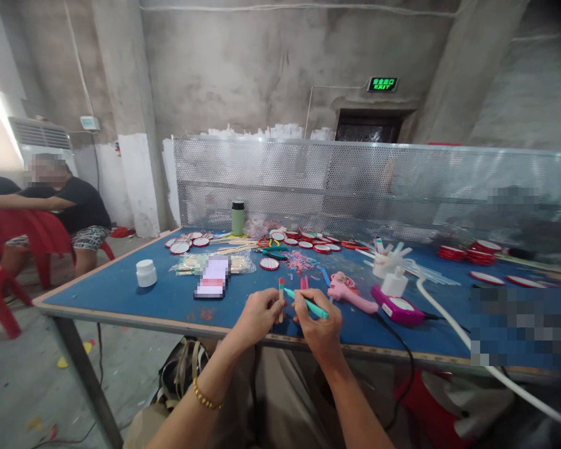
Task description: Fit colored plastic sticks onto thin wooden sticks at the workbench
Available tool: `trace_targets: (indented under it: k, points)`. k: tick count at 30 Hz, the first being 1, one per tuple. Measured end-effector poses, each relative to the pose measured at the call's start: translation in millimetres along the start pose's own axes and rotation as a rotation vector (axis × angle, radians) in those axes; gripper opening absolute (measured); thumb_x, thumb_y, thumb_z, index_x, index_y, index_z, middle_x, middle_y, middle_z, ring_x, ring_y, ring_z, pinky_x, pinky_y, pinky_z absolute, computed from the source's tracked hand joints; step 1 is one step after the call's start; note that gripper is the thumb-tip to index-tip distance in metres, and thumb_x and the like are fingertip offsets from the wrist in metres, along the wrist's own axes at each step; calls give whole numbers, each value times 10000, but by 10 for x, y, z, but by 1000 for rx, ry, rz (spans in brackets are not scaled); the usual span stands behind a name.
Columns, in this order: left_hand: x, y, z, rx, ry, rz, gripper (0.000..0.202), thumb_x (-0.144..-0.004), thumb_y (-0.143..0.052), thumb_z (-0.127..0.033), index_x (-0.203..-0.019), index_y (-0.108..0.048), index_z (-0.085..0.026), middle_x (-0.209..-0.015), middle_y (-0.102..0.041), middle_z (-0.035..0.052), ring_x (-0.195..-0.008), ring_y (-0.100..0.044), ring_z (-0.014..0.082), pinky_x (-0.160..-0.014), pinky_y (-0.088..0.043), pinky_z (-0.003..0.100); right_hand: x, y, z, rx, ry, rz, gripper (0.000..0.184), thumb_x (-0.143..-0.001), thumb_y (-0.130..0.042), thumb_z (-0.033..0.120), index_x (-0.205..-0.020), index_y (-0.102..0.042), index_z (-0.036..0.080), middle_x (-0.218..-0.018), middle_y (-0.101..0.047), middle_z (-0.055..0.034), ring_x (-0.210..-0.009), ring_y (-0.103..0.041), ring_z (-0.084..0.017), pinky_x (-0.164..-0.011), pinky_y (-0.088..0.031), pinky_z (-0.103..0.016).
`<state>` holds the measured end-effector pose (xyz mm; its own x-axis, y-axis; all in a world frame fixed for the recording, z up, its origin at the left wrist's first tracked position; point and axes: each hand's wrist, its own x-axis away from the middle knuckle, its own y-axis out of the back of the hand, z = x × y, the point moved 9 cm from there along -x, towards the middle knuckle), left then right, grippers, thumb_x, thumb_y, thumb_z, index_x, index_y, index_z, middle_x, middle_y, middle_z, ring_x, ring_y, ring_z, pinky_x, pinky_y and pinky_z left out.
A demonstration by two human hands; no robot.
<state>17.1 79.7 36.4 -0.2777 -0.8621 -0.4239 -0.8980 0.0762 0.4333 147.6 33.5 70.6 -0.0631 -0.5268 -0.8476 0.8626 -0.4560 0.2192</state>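
Near the front edge of the table, my left hand [260, 315] is closed around a flat wooden stick [281, 300] held upright. The top of the stick is coloured red and green. My right hand [320, 323] grips a teal marker [314, 304] like a pen, its tip pointing left at the coloured end of the stick. Whether the tip touches the stick I cannot tell. Just beyond my hands lie red and pink pens [304, 282] and a heap of small pink and blue pieces [301, 261].
A pink glue gun [353, 295], a purple box [397, 305] and a white bottle [394, 282] stand to the right. A phone [214, 276], a white jar [146, 273] and a green flask [238, 218] are leftward. Red-rimmed discs [270, 264] lie behind. A white hose [453, 327] crosses the right side.
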Motion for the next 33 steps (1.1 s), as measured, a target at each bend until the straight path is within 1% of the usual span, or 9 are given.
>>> trace_targets:
  k: [4, 9, 14, 21, 26, 33]
  points:
    - [-1, -1, 5, -3, 3, 3, 284, -878, -439, -284, -630, -520, -174, -568, -597, -5, -542, -518, 107, -576, -370, 204, -1, -3, 9, 5, 10, 2, 159, -927, -546, 289, -815, -621, 205, -673, -676, 7, -547, -650, -129, -507, -511, -209]
    - [-4, 1, 7, 3, -5, 1, 242, -873, -448, -272, -668, -532, -177, -572, -600, -13, -549, -526, 109, -584, -371, 204, -3, -5, 9, 1, 9, 3, 156, -929, -548, 287, -820, -622, 204, -680, -673, 7, -550, -648, -129, -520, -514, -213]
    - [-2, -3, 19, -4, -10, -1, 263, -878, -444, -276, -649, -525, -175, -573, -598, -9, -552, -523, 108, -583, -369, 205, 0, -2, 16, -5, 9, 4, 156, -927, -550, 282, -812, -620, 203, -659, -662, 15, -521, -628, -121, -523, -511, -214]
    - [-2, -8, 27, -2, -15, -1, 275, -884, -442, -286, -648, -523, -171, -579, -604, -6, -552, -526, 106, -580, -367, 205, 6, 6, 20, 8, 11, 3, 155, -922, -555, 273, -805, -624, 198, -668, -669, 13, -555, -650, -125, -526, -504, -203]
    - [-9, -10, 35, 9, -9, -4, 256, -883, -446, -282, -675, -544, -170, -578, -603, -11, -536, -520, 104, -567, -359, 205, 0, 6, 12, -1, 8, -6, 143, -919, -564, 271, -809, -625, 200, -665, -667, 18, -544, -646, -122, -529, -505, -204]
    - [-3, -5, 39, 17, -8, -8, 287, -889, -450, -294, -646, -534, -168, -571, -597, -9, -540, -518, 103, -574, -359, 206, -2, 20, 36, -9, 20, -19, 143, -917, -563, 262, -803, -624, 199, -663, -668, 19, -536, -640, -120, -532, -506, -207]
